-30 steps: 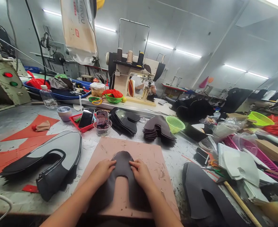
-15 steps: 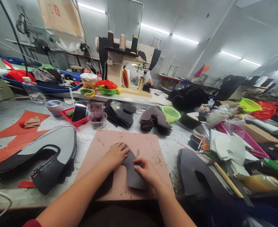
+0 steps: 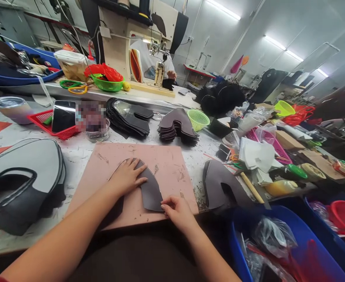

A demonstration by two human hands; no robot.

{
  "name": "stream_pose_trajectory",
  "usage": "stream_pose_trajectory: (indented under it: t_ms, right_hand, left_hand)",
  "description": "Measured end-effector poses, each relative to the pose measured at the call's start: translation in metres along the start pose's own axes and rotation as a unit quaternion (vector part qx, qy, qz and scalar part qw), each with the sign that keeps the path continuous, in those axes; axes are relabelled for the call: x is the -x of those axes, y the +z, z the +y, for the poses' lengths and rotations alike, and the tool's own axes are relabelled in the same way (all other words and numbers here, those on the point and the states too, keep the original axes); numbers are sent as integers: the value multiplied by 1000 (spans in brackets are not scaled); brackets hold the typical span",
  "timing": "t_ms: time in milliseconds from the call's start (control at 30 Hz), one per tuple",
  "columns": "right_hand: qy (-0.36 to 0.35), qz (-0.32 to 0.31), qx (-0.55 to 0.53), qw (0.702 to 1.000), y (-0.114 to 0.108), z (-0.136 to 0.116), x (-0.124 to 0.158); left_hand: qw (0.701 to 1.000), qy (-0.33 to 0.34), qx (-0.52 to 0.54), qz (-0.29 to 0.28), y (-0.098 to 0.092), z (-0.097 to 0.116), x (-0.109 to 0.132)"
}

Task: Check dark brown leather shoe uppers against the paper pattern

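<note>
A dark grey, arch-shaped shoe-upper piece point(image 3: 151, 192) lies on a pinkish board point(image 3: 172, 164) in front of me. My left hand point(image 3: 128, 177) rests flat on the curved top of the piece, fingers spread, covering part of it. At the lower right corner, my right hand point(image 3: 176, 209) pinches the edge between thumb and fingers. The left leg of the piece is partly hidden by my left forearm. To the right sits a stack of similar grey pieces point(image 3: 219, 176); a grey-and-black stack point(image 3: 37, 164) is at the left.
Beyond the board are two more stacks of dark pieces point(image 3: 131, 119), a green basket point(image 3: 198, 119) and a red basket point(image 3: 47, 125) with a phone. A sewing machine point(image 3: 116, 43) stands behind, a person partly visible past it. Blue tubs point(image 3: 237, 235) sit low at the right.
The view has turned right and downward, showing the blue tubs. My right hand has slid down the piece's side edge to its lower corner. My left hand stays flat on the top.
</note>
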State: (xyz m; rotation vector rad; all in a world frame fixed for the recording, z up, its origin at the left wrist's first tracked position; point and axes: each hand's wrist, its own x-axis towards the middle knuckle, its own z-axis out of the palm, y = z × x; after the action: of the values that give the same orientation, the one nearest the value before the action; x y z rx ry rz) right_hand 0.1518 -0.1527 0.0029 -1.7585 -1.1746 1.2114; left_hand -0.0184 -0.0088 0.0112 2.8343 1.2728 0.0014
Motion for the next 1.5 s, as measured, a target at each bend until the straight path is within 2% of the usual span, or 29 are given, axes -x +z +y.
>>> stream_pose_trajectory:
  t_ms: [200, 333, 433, 533, 600, 700, 767, 800, 867, 967, 1067, 1200, 1333, 1500]
  right_hand:
    - [-64, 1, 132, 989, -4, -4, -3]
    - [-123, 3, 232, 965, -3, -8, 1]
    - [-226, 9, 353, 908, 1, -8, 9]
    - [-337, -64, 453, 823, 6, -9, 16]
    - [-350, -119, 481, 795, 5, -17, 17]
    - [-310, -194, 486, 794, 0, -43, 10]
    - [-273, -216, 473, 810, 0, -64, -4]
    - [-265, -203, 454, 826, 3, -73, -13]
    - [-279, -132, 388, 868, 15, -83, -37]
    - [-315, -42, 284, 905, 43, -76, -74]
    - [-335, -32, 286, 897, 64, -57, -97]
    - [-350, -43, 366, 861, 71, -46, -97]
    - [-321, -62, 431, 841, 68, -53, -87]
    - [-284, -110, 439, 845, 67, -62, -82]
  left_hand:
    - [1000, -6, 7, -27, -1, 5, 3]
    - [999, -5, 9, -53, -1, 9, 5]
    - [998, -3, 11, -68, -2, 11, 5]
    - [997, 4, 18, -76, -8, 6, 0]
    - [995, 18, 46, -89, -14, -6, -6]
    - [990, 45, 91, -97, -19, -29, -14]
    - [992, 52, 83, -77, -16, -42, -13]
    - [994, 54, 68, -60, -13, -46, -10]
    - [997, 66, 40, -14, -5, -48, -3]
    - [995, 94, 25, 32, 4, -44, 7]
    - [992, 117, 27, 41, 4, -41, 15]
    - [985, 166, 27, 45, -2, -43, 36]
    - [987, 153, 38, -11, -3, -47, 78]
    - [986, 145, 47, -68, 1, -39, 139]
